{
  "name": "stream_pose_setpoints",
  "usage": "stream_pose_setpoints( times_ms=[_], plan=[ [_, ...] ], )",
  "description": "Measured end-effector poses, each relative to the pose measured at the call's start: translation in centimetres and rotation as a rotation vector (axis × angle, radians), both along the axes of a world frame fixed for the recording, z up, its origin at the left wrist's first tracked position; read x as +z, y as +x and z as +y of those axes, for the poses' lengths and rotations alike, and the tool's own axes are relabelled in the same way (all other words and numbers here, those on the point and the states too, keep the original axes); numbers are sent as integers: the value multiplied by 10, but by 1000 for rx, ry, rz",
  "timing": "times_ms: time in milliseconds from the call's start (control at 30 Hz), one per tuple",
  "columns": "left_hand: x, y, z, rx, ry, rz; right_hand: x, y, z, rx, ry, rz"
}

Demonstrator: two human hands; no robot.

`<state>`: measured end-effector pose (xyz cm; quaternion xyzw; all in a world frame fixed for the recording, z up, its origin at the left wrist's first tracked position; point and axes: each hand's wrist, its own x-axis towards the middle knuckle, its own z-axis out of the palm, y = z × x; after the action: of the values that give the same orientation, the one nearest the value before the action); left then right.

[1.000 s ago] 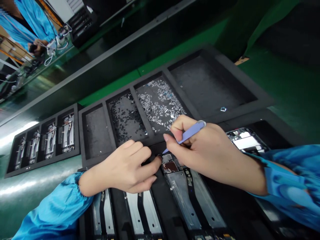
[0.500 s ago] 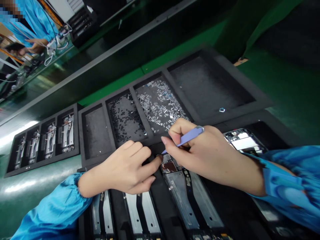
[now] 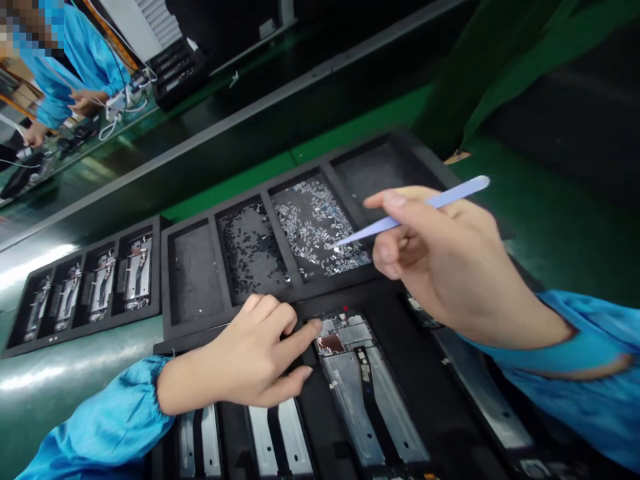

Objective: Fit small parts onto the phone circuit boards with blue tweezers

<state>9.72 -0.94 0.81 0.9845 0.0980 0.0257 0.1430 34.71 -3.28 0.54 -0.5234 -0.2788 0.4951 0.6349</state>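
Note:
My right hand (image 3: 445, 260) pinches pale blue tweezers (image 3: 415, 208), raised above the parts tray (image 3: 165, 280), with the tips over the compartment of small silver parts (image 3: 315, 223). My left hand (image 3: 255, 360) rests on the black holder tray (image 3: 320, 413), its index finger stretched out to the top corner of a phone frame (image 3: 360, 387) and the other fingers curled. Beside the silver parts lies a compartment of small black parts (image 3: 250, 243). The phone frame shows a copper patch near its top.
More phone frames (image 3: 280, 433) lie in slots under and beside my left wrist. A second black tray (image 3: 80, 287) with several assemblies sits at left. A green conveyor belt (image 3: 60, 373) runs past. Another person in a blue coat (image 3: 75, 60) works at far upper left.
My right hand lifted the tweezers off the phone frame's top and swung them up to the silver parts compartment. My left hand stayed put. The view shifted slightly.

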Motion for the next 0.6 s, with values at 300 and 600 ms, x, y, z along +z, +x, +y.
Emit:
stream_pose_setpoints(
  times_ms=[300, 600],
  plan=[
    [-8, 0, -5, 45, 117, 49, -2, 10, 11, 32, -92, 57],
    [-11, -7, -2, -19, 133, 8, 30, -14, 49, 543, 189, -749]
  ],
)
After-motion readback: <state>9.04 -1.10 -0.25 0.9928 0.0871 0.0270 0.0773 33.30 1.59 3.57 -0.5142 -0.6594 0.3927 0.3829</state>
